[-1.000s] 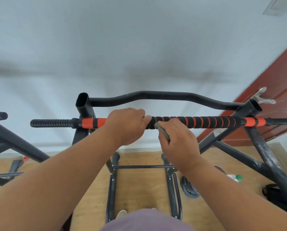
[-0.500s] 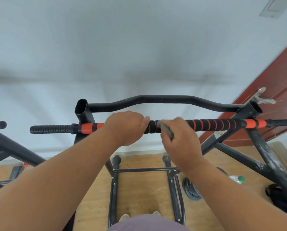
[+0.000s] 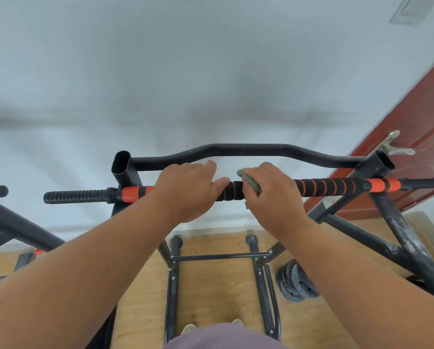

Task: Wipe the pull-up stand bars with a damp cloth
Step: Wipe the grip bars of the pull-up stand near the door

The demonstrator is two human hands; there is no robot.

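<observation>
nearest the camera, a purple-grey garment edge (image 3: 226, 336) at the bottom w/ two shoe tips (image 3: 188, 329) on the wooden floor (image 3: 211, 293) just past it; both bare forearms reach up and fwd from the lower corners; below them the stand's base rails (image 3: 172, 285) run away along the floor, joined by a thin crossbar; a stack of grey weight plates (image 3: 295, 283) lies on the floor right of the rails; up at the padded bar (image 3: 329, 186), black foam w/ orange stripes, the left hand (image 3: 185, 190) is wrapped over the bar, fingers curled round it, thumb pointing right along the foam; the right hand (image 3: 273, 195) sits just beside it on the same bar, a short bare stretch of foam between them; its fingers are curled over the bar and press a grey-green cloth (image 3: 251, 183) against it, only the cloth's folded edge showing at the thumb side; a ribbed black handle (image 3: 75, 196) sticks out at the bar's left end; behind it the black curved top bar (image 3: 248, 149) spans the two open-topped uprights; far right a red-brown door (image 3: 417, 137) w/ a metal lever handle; white wall (image 3: 211, 71) beyond.
</observation>
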